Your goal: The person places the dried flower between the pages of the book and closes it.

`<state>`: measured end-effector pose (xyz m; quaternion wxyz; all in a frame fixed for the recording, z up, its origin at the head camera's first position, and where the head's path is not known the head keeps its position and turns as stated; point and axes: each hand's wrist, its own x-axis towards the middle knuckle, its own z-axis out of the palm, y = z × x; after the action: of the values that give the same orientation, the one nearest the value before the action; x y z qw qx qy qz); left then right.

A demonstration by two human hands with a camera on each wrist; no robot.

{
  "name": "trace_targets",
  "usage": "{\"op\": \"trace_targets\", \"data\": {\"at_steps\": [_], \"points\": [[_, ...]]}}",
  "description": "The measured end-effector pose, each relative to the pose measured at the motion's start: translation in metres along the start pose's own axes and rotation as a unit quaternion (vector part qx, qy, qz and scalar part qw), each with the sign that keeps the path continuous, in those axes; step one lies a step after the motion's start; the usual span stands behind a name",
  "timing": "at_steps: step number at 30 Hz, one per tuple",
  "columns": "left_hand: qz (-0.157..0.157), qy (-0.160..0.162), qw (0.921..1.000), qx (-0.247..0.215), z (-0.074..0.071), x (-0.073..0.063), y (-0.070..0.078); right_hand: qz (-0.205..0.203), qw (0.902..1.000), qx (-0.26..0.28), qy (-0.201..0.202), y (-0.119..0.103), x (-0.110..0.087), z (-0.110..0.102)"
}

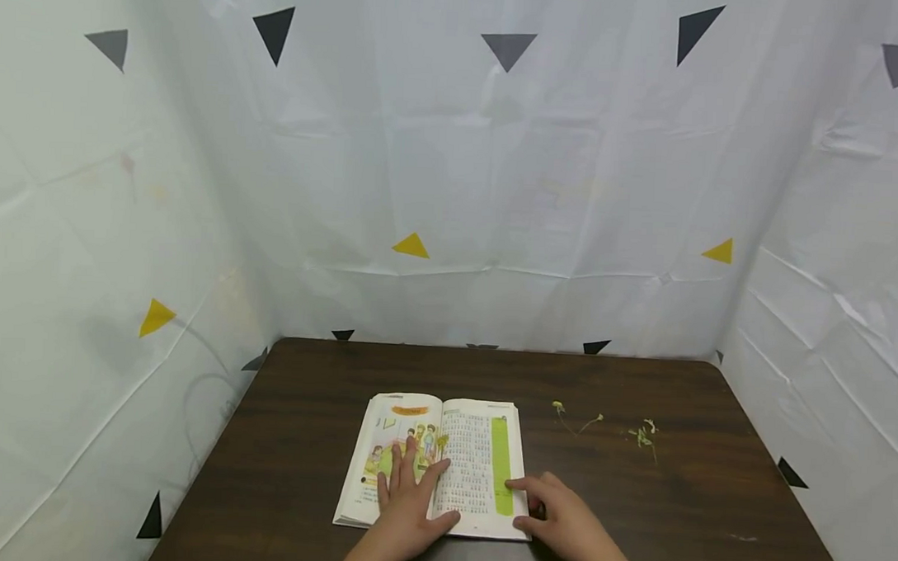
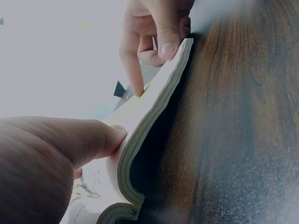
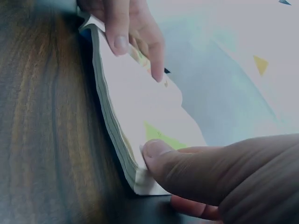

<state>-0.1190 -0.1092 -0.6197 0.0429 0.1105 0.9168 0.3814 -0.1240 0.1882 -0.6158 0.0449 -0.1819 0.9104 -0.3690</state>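
An open book (image 1: 466,525) lies on the dark table, a picture on its left page and rows of print with a green band on its right page. My left hand (image 1: 405,510) rests spread over the left page and the gutter, its thumb (image 2: 114,137) pressing the lower part of the right page. A small yellow flower sprig (image 1: 442,442) lies by the gutter near the left fingertips. At the right page's lower corner my right hand (image 1: 563,516) grips the book's edge, thumb (image 3: 159,149) on top and other fingers curled at the side, partly hidden. Its index finger touches the green band.
Right of the book, a thin-stemmed yellow flower sprig (image 1: 577,432) and a pale, bushier sprig (image 1: 642,436) lie on the brown wooden table (image 1: 694,504). White sheeting with coloured triangles (image 1: 497,191) hangs behind and at both sides.
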Motion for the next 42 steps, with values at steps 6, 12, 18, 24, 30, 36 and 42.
{"op": "trace_targets", "data": {"at_steps": [6, 12, 18, 24, 30, 36, 42], "points": [[0.007, 0.005, 1.0, 0.0, 0.0, -0.001, 0.0, 0.004, 0.9985, 0.054, 0.005, 0.012, -0.004, 0.005], [0.007, -0.001, 1.0, 0.0, 0.0, -0.002, -0.002, -0.005, 0.9975, 0.069, -0.012, 0.016, -0.003, 0.005], [0.009, -0.003, 1.0, -0.002, 0.002, -0.003, -0.003, -0.001, 0.9958, 0.084, -0.037, 0.014, -0.006, 0.002], [0.012, -0.004, 0.9999, 0.0, 0.002, -0.002, -0.005, 0.009, 0.9959, 0.082, -0.037, 0.013, -0.004, 0.002], [0.005, -0.01, 0.9999, -0.006, 0.002, -0.001, -0.005, 0.017, 0.9965, 0.075, -0.033, 0.012, -0.003, 0.003], [0.005, -0.013, 0.9998, -0.011, 0.001, -0.001, -0.004, 0.007, 0.9985, 0.053, -0.006, 0.011, -0.003, 0.007], [0.008, -0.008, 0.9999, -0.008, 0.001, -0.001, -0.003, 0.008, 0.9988, -0.016, 0.047, 0.009, -0.004, 0.016]]}}
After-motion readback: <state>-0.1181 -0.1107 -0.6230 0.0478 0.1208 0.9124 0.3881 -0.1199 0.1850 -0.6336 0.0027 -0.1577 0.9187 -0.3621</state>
